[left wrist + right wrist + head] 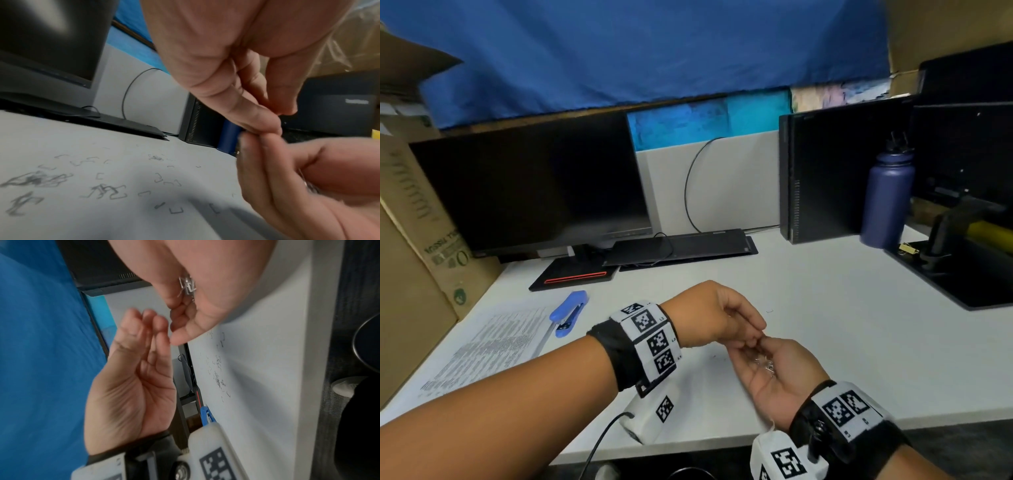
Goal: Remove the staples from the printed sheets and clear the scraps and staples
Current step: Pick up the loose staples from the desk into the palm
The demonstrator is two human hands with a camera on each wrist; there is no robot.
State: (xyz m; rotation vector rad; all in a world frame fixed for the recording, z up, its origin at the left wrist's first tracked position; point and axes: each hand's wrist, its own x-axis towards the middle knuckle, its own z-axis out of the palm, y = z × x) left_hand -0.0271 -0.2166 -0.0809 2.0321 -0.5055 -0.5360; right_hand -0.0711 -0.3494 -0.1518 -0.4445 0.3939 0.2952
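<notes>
My right hand [767, 366] lies palm up over the white desk [859, 342], its fingers loosely curled round a small heap of pulled staples [187, 285] in the palm. My left hand [722, 322] hovers just above it with its fingertips [275, 123] bunched together and touching the right fingers [257, 162]. Nothing between the left fingertips shows clearly. Several loose staples [113, 191] lie scattered on the desk under my hands. The printed sheets [493, 346] lie at the left, with a blue staple tool [568, 313] at their far corner.
A dark monitor [530, 185] and a flat black device [678, 246] stand at the back. A black computer tower [822, 178], a blue bottle [887, 202] and a black tray [962, 274] are on the right. Cardboard boxes [414, 240] line the left edge.
</notes>
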